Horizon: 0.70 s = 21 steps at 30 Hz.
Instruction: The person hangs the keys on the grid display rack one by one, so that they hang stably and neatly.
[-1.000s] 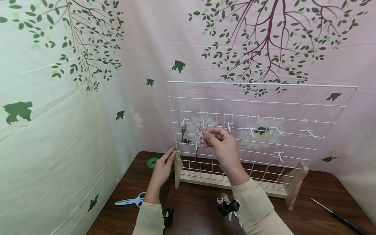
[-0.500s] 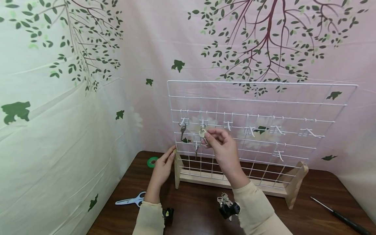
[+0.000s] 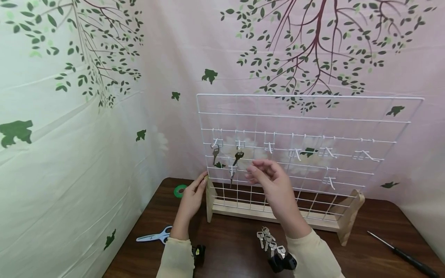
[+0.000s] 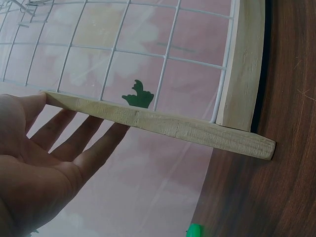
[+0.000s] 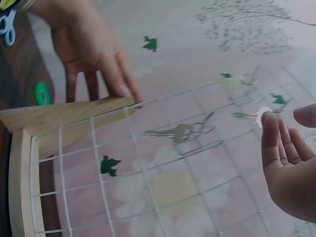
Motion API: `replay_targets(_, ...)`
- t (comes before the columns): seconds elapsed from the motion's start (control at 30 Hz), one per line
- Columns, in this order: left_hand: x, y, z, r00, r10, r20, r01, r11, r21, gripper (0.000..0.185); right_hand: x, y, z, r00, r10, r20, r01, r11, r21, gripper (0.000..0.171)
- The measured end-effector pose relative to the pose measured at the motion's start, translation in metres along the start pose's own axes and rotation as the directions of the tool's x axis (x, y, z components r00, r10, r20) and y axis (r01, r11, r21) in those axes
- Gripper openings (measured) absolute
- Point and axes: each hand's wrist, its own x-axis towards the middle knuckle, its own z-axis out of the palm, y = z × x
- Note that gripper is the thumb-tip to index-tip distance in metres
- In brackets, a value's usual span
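Note:
A white wire grid rack (image 3: 309, 98) stands on wooden end pieces. My left hand (image 3: 192, 197) holds its left wooden end piece (image 4: 173, 128), thumb on one side and fingers on the other. My right hand (image 3: 276, 189) is in front of the grid, fingers loosely bent and holding nothing. Just left of its fingertips a key (image 3: 238, 156) hangs tilted from an upper-row hook. Another key (image 3: 216, 152) hangs on the leftmost hook, and a third key (image 3: 232, 178) on a lower hook. In the right wrist view, a hanging key (image 5: 168, 134) shows close up.
Several loose keys (image 3: 267, 240) lie on the dark wooden table (image 3: 229, 247) by the right wrist. Bare hooks (image 3: 296, 154) stick out farther right on the grid. Light-blue scissors (image 3: 156, 237) and a green tape roll (image 3: 180, 191) lie left, a screwdriver (image 3: 399, 255) right.
My right hand has let go of the key, which now hangs on the second upper hook. The hand has drawn back right and down. My left hand stays on the wooden end.

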Motion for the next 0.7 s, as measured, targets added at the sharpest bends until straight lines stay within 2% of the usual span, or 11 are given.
replay_targets(0.23,0.000,-0.001,0.000,1.000,-0.019,0.008,0.019,1.000,0.001,0.048,-0.033,-0.009,-0.020,1.000,0.008,0.003,-0.008,0.999,-0.051,0.026)
replay_targets(0.33,0.000,-0.001,0.000,1.000,-0.015,0.005,0.015,1.000,0.000,0.047,-0.044,0.002,-0.029,1.000,-0.005,0.008,0.005,0.995,-0.101,0.025)
replay_targets(0.43,0.001,0.000,0.000,1.000,-0.004,-0.003,0.004,1.000,-0.003,0.047,-0.051,0.023,-0.038,1.000,0.012,0.025,-0.008,0.985,-0.172,0.025)
replay_targets(0.5,0.001,0.001,0.000,1.000,-0.003,-0.008,0.003,1.000,-0.005,0.046,-0.054,0.040,-0.044,0.998,0.056,0.032,-0.048,0.975,-0.216,0.027)
replay_targets(0.57,0.002,0.001,0.000,1.000,-0.005,-0.008,0.005,1.000,-0.007,0.046,-0.056,0.057,-0.050,0.990,0.138,0.027,-0.127,0.962,-0.241,0.031)
replay_targets(0.7,0.001,0.000,0.000,1.000,-0.005,-0.008,0.005,1.000,-0.010,0.044,-0.059,0.093,-0.060,0.953,0.302,0.027,-0.288,0.928,-0.235,0.042)
